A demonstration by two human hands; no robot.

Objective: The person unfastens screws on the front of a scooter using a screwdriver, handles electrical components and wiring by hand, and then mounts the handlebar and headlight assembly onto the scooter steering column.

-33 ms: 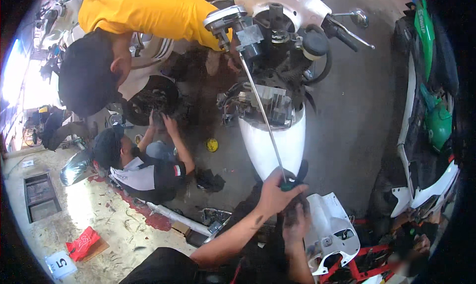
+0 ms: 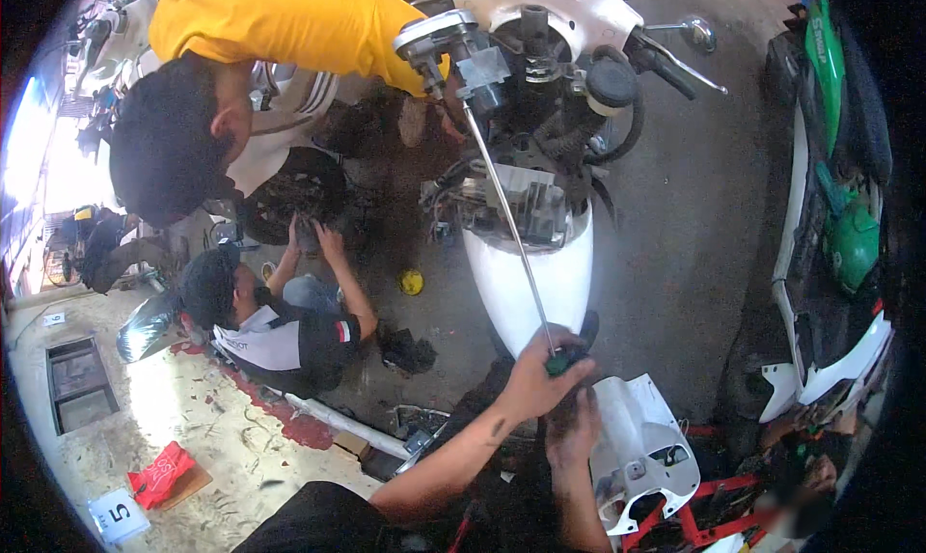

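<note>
Concrete floor, grey and oil-stained, runs under a white scooter with its front panels stripped off; a paler cement slab with red stains lies lower left. The left hand is clamped on the green handle of a long steel screwdriver, whose shaft slants up into the scooter's steering head. The right hand sits just below; whether its fingers are closed cannot be told. A loose white plastic fairing panel lies beside it.

The person's left hand grips the green handle of a long screwdriver, its shaft running toward eleven o'clock into the stripped white scooter. The right hand sits just below, at six o'clock.
</note>
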